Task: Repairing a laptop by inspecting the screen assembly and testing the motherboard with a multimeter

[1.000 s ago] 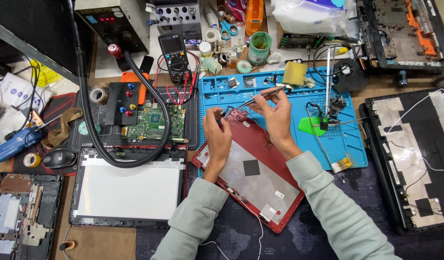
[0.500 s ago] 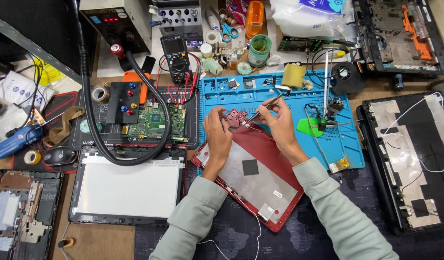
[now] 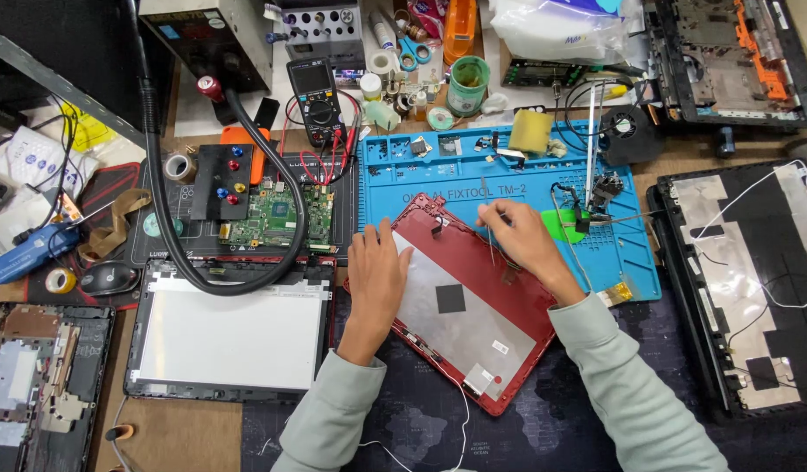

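The left hand [image 3: 377,267] is lying open on the thin, light red laptop lid [image 3: 473,306], steadying it, while the right hand [image 3: 521,236] is pinching slim tweezers [image 3: 488,229] over its fragile upper edge

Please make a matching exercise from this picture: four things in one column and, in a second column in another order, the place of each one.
Things
1. red laptop lid
2. multimeter
3. green circuit board
4. bare display panel

Places
A. on the dark mat left of the blue repair mat
B. under the left hand and right hand
C. lower left of the bench, below the black hose
D. at the back, above the circuit board

Pairs: 1-B, 2-D, 3-A, 4-C
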